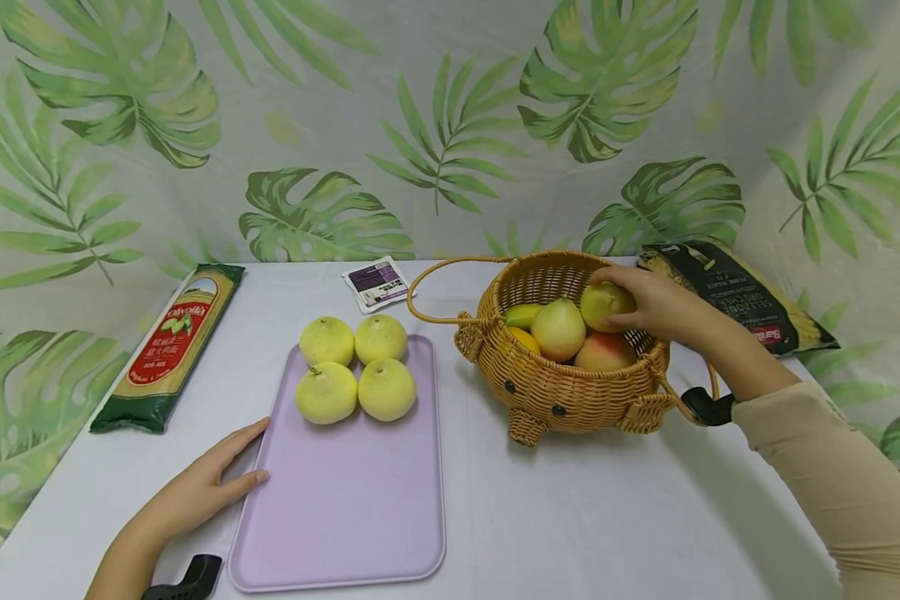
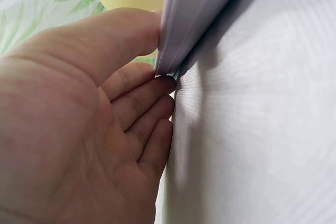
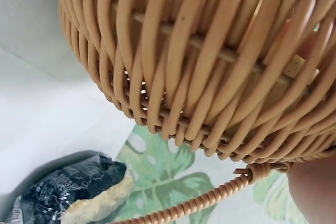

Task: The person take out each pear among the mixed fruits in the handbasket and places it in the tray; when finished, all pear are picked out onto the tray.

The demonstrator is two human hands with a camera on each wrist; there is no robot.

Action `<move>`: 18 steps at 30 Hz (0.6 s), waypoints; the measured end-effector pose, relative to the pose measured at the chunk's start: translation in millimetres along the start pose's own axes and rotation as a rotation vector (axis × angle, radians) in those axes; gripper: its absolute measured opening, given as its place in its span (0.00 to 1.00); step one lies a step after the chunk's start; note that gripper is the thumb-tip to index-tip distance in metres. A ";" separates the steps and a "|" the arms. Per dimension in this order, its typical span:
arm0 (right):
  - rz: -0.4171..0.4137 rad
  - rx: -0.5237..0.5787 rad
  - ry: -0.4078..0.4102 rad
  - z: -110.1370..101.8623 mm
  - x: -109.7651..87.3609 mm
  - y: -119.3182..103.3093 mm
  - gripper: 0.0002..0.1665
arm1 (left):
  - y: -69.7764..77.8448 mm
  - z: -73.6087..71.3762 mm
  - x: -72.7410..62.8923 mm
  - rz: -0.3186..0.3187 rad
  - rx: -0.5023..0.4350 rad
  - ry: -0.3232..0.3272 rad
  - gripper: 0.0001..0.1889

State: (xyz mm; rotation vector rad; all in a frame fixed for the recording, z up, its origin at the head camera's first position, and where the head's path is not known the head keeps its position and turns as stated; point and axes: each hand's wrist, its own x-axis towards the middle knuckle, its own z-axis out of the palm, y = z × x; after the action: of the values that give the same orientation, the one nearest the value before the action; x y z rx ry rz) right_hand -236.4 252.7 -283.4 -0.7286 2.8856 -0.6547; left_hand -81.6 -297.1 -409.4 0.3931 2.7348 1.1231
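My right hand [image 1: 656,302] reaches over the rim of a wicker pig basket [image 1: 570,392] and grips a yellow-green pear [image 1: 604,308] between thumb and fingers. Beside that pear lie a paler pear [image 1: 558,330], a reddish peach [image 1: 605,352] and partly hidden yellow fruit [image 1: 523,315]. In the right wrist view the basket's woven side [image 3: 173,51] hides the fingers. With fingers extended, my left hand [image 1: 198,483] touches the left edge of a lilac tray [image 1: 345,517]; its thumb [image 2: 126,38] is against the rim. Several round yellow pears [image 1: 387,389] sit on the tray's far half.
At the far left lies a spaghetti packet [image 1: 172,333]. A small white-and-purple sachet [image 1: 378,283] is behind the tray. A dark pasta bag [image 1: 742,292] lies behind the basket at right. The basket's handle [image 1: 435,271] sticks out toward the left. Leaf-patterned cloth [image 1: 450,125] hangs behind the table.
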 end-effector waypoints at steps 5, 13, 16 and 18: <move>-0.049 -0.049 -0.026 -0.9 2.2 -0.6 0.33 | 1.1 -0.4 0.1 0.002 -0.009 0.000 0.35; -0.091 -0.124 -0.022 -2.2 3.5 -1.4 0.33 | 1.1 -0.4 0.5 -0.007 0.009 0.001 0.35; -0.107 -0.117 -0.002 -2.2 3.1 -0.6 0.33 | 0.5 -0.1 0.3 -0.004 0.005 0.003 0.35; -0.116 -0.112 0.008 -2.6 2.7 0.0 0.33 | 0.1 0.1 0.2 -0.002 -0.005 0.002 0.35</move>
State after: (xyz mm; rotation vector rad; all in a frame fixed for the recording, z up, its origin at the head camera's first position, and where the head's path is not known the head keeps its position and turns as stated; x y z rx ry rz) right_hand -239.4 252.4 -280.9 -0.9162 2.9240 -0.5123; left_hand -81.7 -296.8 -409.4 0.3889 2.7335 1.1299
